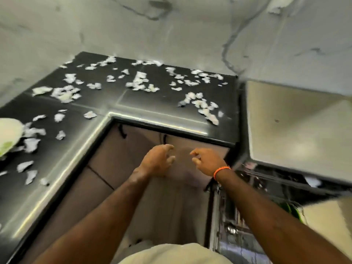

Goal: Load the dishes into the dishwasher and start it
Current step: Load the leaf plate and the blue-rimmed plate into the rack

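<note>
Two empty hands, left hand (159, 161) and right hand (206, 161), hovering half-curled left of dishwasher (266, 187); probably needing firm rim grips on slippery, breakable dishes.

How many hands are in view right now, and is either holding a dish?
2. The left hand and right hand hover side by side in front of the cabinet doors, fingers loosely curled, both holding nothing. Nothing hides them.

Scraps (64, 93) are scattered on the counter (156, 103). A plate (8, 136) is set at its left edge; the dishwasher (257, 187) is placed at its right.
</note>
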Tool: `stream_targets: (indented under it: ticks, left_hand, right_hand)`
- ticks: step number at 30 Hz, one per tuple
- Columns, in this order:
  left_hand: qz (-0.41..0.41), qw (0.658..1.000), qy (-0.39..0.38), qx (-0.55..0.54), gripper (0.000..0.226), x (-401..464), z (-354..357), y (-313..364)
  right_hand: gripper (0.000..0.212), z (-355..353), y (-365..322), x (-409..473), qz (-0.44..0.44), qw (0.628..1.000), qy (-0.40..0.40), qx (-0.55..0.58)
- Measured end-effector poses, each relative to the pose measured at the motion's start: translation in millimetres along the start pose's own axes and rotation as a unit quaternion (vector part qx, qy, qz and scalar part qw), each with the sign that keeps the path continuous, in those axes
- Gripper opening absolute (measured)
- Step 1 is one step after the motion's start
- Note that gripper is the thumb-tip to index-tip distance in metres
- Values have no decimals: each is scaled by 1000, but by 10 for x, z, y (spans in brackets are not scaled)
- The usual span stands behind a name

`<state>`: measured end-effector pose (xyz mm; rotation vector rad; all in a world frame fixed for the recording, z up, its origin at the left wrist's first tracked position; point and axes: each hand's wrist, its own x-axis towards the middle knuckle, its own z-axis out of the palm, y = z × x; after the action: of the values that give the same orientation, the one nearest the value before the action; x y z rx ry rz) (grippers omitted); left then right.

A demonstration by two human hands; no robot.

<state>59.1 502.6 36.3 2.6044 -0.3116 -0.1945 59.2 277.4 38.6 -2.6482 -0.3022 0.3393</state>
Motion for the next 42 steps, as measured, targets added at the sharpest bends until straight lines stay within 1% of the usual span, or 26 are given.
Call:
stream_targets:
  ticks: [6, 9, 12, 13, 16, 20, 23, 25, 27, 30, 34, 37, 39, 42]
  left_hand:
    - [-89, 991, 101, 4, 52, -312, -800, -1067]
    - [-129, 982, 138, 5, 52, -497, -1064, -1540]
    - [-180, 969, 168, -13, 52, -711, -1243, -1910]
    - [-186, 967, 171, -17, 52, -744, -1255, -1939]
    - [-246, 949, 193, -32, 52, -958, -1426, -2329]
    - [-302, 926, 223, -35, 51, -1142, -1622, -2767]
    - [-346, 905, 246, -38, 50, -1232, -1760, -3051]
    - [-381, 883, 273, -41, 50, -1285, -1852, -3273]
    - [-423, 851, 306, -54, 51, -1338, -1971, -3463]
    - [-482, 808, 334, -62, 53, -1394, -2115, -3702]
    - [-555, 760, 326, -89, 61, -1469, -2251, -3983]
    - [-597, 728, 318, -111, 62, -1543, -2285, -4163]
    - [-616, 715, 310, -118, 61, -1560, -2297, -4220]
    - [-632, 707, 295, -113, 60, -1536, -2297, -4269]
  right_hand:
    - [26, 381, -1255, 882, -88, 996, -29, 10]
    - [25, 599, -1832, 1217, -130, 991, -26, 20]
    - [24, 788, -2337, 1464, -165, 985, -40, 17]
    - [24, 800, -2388, 1483, -166, 985, -42, 25]
    - [23, 973, -2863, 1750, -200, 976, -75, 36]
    - [24, 1147, -3385, 2091, -234, 965, -112, 39]
    - [24, 1318, -3739, 2441, -245, 960, -128, 44]
    - [26, 1415, -4024, 2697, -266, 953, -136, 49]
    - [28, 1478, -4335, 2940, -294, 942, -156, 41]
    - [28, 1572, -4759, 3291, -333, 925, -180, 35]
    - [31, 1768, -5272, 3711, -375, 904, -203, -16]
    - [36, 1957, -5593, 3962, -386, 892, -233, -42]
    - [39, 2102, -5773, 4127, -378, 890, -252, -38]
    - [48, 2307, -5987, 4337, -329, 899, -287, -22]
